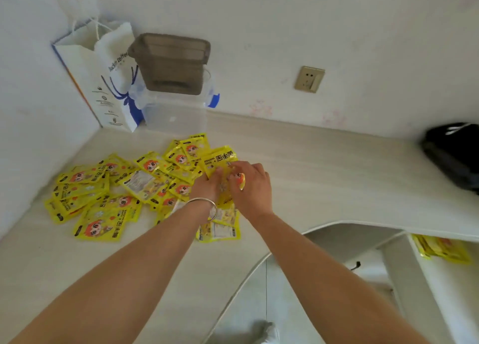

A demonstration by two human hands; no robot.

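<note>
Far left on the pale desktop (311, 167): loose heap of flat yellow cartoon-printed foil packets (85, 188), overlapping, unsorted, so most of the gathering judged still to do. Behind: white paper carrier bag (114, 84), then clear plastic box (173, 115) under a grey-brown tub (171, 64). Right of the heap: left hand (207, 185), fingers laid on one yellow packet (220, 159), curl hidden. Below, a small stack of packets (220, 227), barely begun. Right hand (252, 188): fingers bent round the same packet's edge, gripping.

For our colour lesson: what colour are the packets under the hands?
The packets are yellow; head view best.
</note>
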